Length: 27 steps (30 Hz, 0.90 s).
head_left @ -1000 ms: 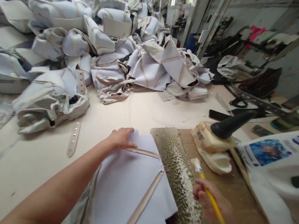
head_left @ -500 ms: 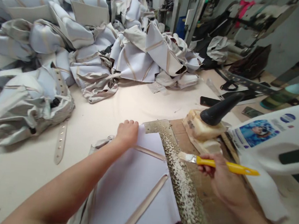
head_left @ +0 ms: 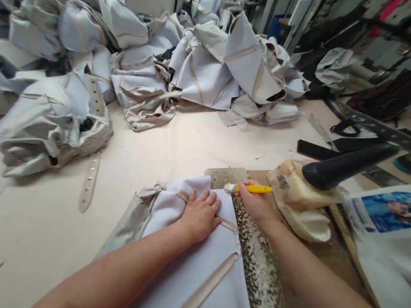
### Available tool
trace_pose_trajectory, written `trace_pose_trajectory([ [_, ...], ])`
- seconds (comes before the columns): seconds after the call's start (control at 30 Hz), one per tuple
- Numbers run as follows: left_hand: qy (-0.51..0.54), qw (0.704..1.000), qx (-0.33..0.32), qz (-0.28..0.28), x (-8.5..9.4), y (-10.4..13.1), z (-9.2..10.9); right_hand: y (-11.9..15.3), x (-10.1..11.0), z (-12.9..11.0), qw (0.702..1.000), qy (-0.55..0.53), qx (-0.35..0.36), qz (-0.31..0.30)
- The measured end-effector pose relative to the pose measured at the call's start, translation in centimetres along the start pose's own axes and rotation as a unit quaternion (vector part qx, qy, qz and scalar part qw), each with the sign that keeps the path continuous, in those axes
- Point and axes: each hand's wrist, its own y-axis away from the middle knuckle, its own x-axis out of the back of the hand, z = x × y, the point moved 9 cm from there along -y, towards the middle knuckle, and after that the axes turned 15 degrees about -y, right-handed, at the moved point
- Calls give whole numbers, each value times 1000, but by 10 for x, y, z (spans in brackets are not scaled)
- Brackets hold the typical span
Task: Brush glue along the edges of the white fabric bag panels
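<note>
My left hand [head_left: 199, 215] lies flat with spread fingers on a white fabric piece [head_left: 191, 272] that has tan strips sewn across it. Grey cloth [head_left: 131, 214] bunches out along the piece's left side. Gripped in my right hand [head_left: 256, 206] is a paintbrush [head_left: 254, 189] with a yellow handle. Its bristles point left and are at the piece's far right corner; whether they touch the fabric I cannot tell. Under the piece's right edge runs a board [head_left: 259, 274] crusted with whitish dried residue.
A stained yellowish container [head_left: 285, 185] with a black handle [head_left: 348, 166] stands right of the board. Beyond it are a white jug [head_left: 399, 243] with a blue label and a dark phone [head_left: 314, 150]. Heaped white and grey sewn pieces [head_left: 205, 77] fill the back. A punched strap [head_left: 90, 182] lies at left.
My left hand has gone from holding the far edge to lying flat on the fabric. My right hand has carried the brush left and away from me to the corner. The view has shifted.
</note>
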Motion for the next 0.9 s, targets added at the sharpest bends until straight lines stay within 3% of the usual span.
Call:
trace_pose_trajectory([
  [0.1, 6, 1000, 0, 12, 2, 1, -1, 1, -8, -11, 999, 36, 35, -18],
  [0.2, 13, 1000, -1, 18, 3, 3, -1, 25, -11, -19, 986, 115, 79, -89],
  [0.3, 19, 1000, -6, 15, 7, 7, 2, 44, -8, -13, 977, 155, 51, -136],
  [0.57, 61, 996, -58, -41, 2, 26, 24, 6, -15, -30, 982, 135, 117, -55],
  [0.77, 64, 996, -50, -33, -3, 26, 22, 41, -9, -5, 977, 166, 27, -133],
  [0.9, 65, 994, -51, -65, 12, 36, 34, 38, -4, -20, 981, 153, 65, -97],
])
